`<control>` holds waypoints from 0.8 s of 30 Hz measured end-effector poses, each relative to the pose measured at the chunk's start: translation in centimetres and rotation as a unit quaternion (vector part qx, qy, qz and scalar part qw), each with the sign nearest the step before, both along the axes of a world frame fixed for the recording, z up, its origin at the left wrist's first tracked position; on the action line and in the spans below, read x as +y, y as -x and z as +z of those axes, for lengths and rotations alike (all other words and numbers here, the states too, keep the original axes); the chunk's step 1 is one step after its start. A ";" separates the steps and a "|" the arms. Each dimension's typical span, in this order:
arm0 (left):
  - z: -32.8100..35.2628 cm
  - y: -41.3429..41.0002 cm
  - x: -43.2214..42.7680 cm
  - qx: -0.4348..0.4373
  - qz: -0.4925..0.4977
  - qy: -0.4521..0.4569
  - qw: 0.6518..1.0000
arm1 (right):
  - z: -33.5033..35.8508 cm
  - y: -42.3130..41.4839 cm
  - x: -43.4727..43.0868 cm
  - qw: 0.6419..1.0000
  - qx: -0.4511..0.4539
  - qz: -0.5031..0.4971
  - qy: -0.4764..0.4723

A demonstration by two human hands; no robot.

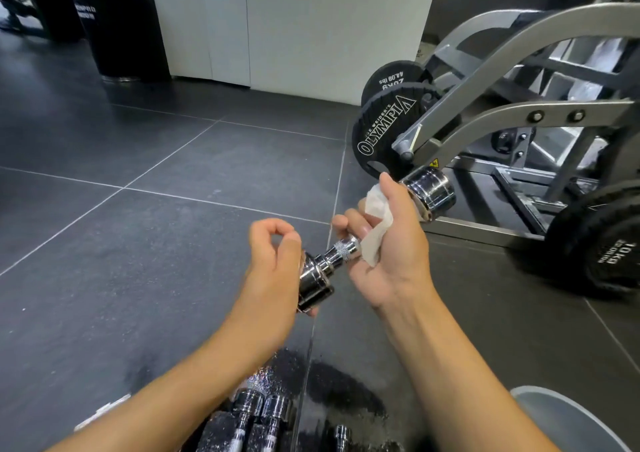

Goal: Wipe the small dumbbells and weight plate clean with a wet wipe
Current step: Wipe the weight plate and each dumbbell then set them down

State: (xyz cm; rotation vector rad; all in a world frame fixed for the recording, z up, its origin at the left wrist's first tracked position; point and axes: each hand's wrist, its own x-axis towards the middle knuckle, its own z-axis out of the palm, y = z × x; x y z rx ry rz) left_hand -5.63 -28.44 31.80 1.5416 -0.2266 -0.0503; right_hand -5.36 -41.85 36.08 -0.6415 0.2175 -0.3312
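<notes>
Right hand [391, 254] wraps wipe [375, 229] round dumbbell [317, 278], left hand [273, 261] seemingly cupping.

Even indoor light, chrome glare, mostly sharp focus, wide-angle bending at edges.

Dark grey tiled floor [138, 153], white cabinet [311, 25], grey steel machine frame [502, 119]

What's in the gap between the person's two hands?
In the head view, the knurled handle of the dumbbell spans from left hand to right hand, which holds the wet wipe.
</notes>
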 end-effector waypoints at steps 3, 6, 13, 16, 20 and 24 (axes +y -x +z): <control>0.7 -1.1 1.6 -0.498 0.015 -0.259 0.828 | -0.8 -0.3 -0.7 0.989 0.007 0.016 -0.145; 0.7 -1.0 1.5 -0.519 -0.001 -0.227 0.824 | -1.2 -0.4 -1.5 0.962 -0.040 0.056 -0.265; 0.8 -0.2 0.2 0.315 -0.197 0.143 0.917 | -0.9 -0.3 -0.9 0.987 -0.038 0.021 -0.156; 0.7 -1.0 0.1 0.265 -0.183 0.147 0.935 | -0.8 -0.8 -0.5 0.989 -0.027 0.010 -0.143; -0.1 -2.2 0.8 -0.083 -0.164 -0.032 0.982 | -1.2 -1.5 -0.7 0.990 0.016 -0.021 -0.137; -1.3 -4.8 2.5 -0.548 -0.091 -0.342 0.758 | -1.1 -1.3 -0.5 0.989 0.049 -0.010 -0.136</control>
